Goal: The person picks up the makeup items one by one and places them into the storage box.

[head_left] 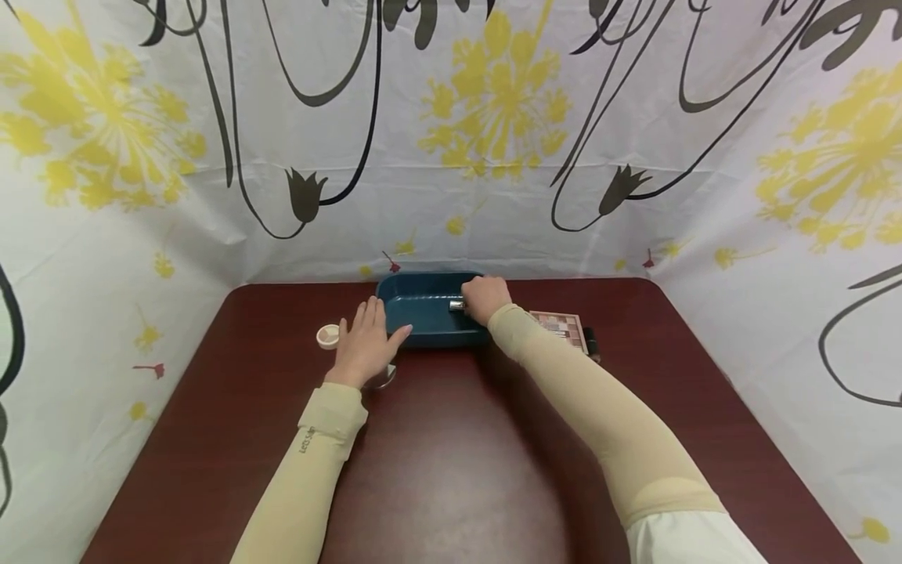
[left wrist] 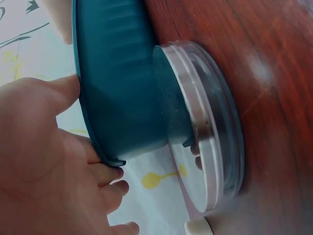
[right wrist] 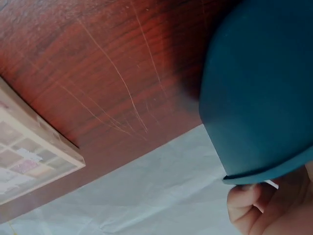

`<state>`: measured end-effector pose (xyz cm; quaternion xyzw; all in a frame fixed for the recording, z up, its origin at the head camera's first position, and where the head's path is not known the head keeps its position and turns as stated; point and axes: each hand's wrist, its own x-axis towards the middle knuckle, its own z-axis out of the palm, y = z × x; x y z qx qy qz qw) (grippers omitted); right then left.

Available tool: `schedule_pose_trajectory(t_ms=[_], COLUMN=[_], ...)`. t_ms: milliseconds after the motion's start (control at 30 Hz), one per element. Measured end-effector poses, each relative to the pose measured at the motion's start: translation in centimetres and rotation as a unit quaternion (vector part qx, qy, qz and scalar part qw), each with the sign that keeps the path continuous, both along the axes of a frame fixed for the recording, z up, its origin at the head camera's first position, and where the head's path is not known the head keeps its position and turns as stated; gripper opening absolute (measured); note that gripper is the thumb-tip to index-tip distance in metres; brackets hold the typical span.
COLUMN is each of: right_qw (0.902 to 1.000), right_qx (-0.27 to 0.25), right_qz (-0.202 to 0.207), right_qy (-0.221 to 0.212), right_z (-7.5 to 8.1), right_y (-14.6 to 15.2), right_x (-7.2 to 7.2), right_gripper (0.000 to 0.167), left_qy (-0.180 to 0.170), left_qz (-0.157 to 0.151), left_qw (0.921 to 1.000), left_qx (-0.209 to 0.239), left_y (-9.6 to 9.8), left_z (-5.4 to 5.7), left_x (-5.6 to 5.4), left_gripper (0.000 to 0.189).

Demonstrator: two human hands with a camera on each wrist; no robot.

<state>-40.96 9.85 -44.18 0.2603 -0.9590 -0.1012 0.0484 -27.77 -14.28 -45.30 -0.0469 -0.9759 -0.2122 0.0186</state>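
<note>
A teal rectangular bin point(head_left: 423, 338) stands near the back edge of the table. My left hand point(head_left: 362, 345) is at its front left corner, fingers stretched out; in the left wrist view the thumb and fingertips touch the bin's rim point(left wrist: 90, 132). My right hand point(head_left: 486, 299) is over the bin's right end with curled fingers, gripping a small tube with a shiny silver end point(head_left: 456, 305). In the right wrist view the bin wall hides most of that hand and the tube. Partly under my left hand is a round, mirrored, clear-edged case point(left wrist: 195, 127).
A small round white container point(head_left: 328, 337) sits left of the bin. To the right lie an eyeshadow palette point(head_left: 560, 325) with many pans and a dark tube point(head_left: 590, 341) beside it. A patterned cloth point(head_left: 451, 219) hangs behind the table point(head_left: 451, 470).
</note>
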Motion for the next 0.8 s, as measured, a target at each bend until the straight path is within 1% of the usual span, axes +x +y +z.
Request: schedule_pose_trajectory(t_ms=[133,233,367,500,667,800], right_qw=[0.9993,0.9985,0.998,0.9974,0.9969,0.9968], right_qx=[-0.02,-0.028,-0.036,-0.047,-0.051,-0.048], right_qz=[-0.003,-0.001,0.0,0.001,0.002,0.005], right_qy=[0.03,0.047,0.052,0.054,0.06,0.064], right_z=[-0.3,-0.5,-0.7,-0.9,-1.0,-1.3], right_y=[0.1,0.1,0.1,-0.1,-0.3,-0.4], right_x=[-0.4,-0.5,-0.4,-0.6,-1.1,-1.3], right_gripper=[0.012,0.012,0.011,0.015,0.022,0.024], left_qy=[-0.004,-0.009,-0.013,-0.014,-0.008,-0.007], left_qz=[0.001,-0.001,-0.002,0.0,0.003,0.003], left_qw=[1.0,1.0,0.9999,0.9999,1.0,1.0], left_qx=[-0.001,-0.001,0.001,0.002,0.004,0.006], left_y=[0.0,0.0,0.0,0.1,0.1,0.1], left_z=[0.1,0.1,0.0,0.1,0.3,0.1], left_x=[0.0,-0.1,0.0,0.3,0.3,0.1], left_gripper=[0.09,0.091,0.09,0.088,0.088,0.089])
